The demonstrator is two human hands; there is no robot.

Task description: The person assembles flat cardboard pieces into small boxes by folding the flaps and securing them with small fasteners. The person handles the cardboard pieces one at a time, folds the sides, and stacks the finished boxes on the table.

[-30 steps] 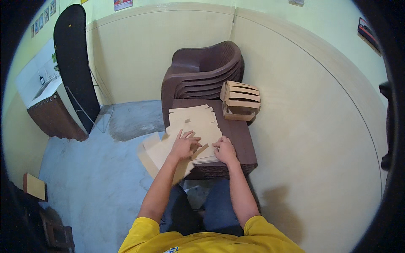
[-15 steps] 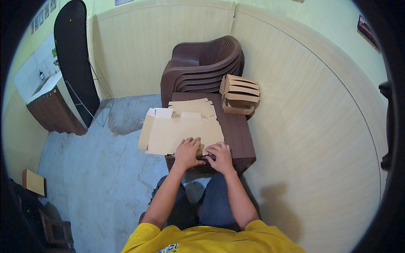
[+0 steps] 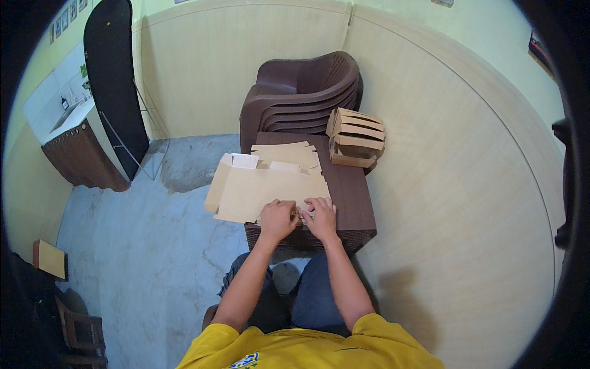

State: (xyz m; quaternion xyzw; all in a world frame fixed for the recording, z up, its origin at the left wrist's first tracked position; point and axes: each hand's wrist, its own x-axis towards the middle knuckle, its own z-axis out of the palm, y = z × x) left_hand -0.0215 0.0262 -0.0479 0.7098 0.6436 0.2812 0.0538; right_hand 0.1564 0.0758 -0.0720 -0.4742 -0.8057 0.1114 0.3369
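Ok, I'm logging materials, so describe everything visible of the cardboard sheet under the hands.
The cardboard sheet is tan, thin-looking and mostly flat, with two paler flaps along its far edge and a panel at its left. It lies over more cardboard on the brown table, its left part jutting past the table's edge. The left hand and right hand are at its near edge, their grip partly hidden.

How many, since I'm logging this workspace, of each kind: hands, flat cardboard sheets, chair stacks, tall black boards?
Left hand, right hand: 2
Flat cardboard sheets: at least 2, overlapping
Chair stack: 1
Tall black board: 1
Total: at least 6
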